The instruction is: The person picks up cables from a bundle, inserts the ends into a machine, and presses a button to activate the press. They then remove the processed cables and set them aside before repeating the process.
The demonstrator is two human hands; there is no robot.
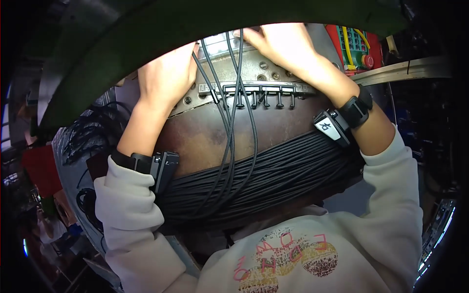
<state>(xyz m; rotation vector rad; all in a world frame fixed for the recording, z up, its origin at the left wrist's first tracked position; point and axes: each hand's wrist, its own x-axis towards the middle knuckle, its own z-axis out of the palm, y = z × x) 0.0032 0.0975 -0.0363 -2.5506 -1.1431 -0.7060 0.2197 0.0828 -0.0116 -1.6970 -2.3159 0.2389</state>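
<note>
Several black cables (253, 129) run up from a thick bundle (254, 178) to a metal block, passing between my two hands. My left hand (168, 73) is at the left of the block, beside the cables, with its fingers hidden under a dark green cover. My right hand (283, 46) reaches in from the right. Its thumb points left and comes up to the rightmost cables, while glare and the cover hide the other fingers. Below the hands, a metal bar (305, 89) with several short black pegs (266, 100) lies along the block's near edge.
The dark green cover (220, 17) arches over the work. A red control panel (337, 36) with a red push button (367, 61) stands at the back right. More black cables (85, 139) lie at the left. A person (49, 227) is in the far left background.
</note>
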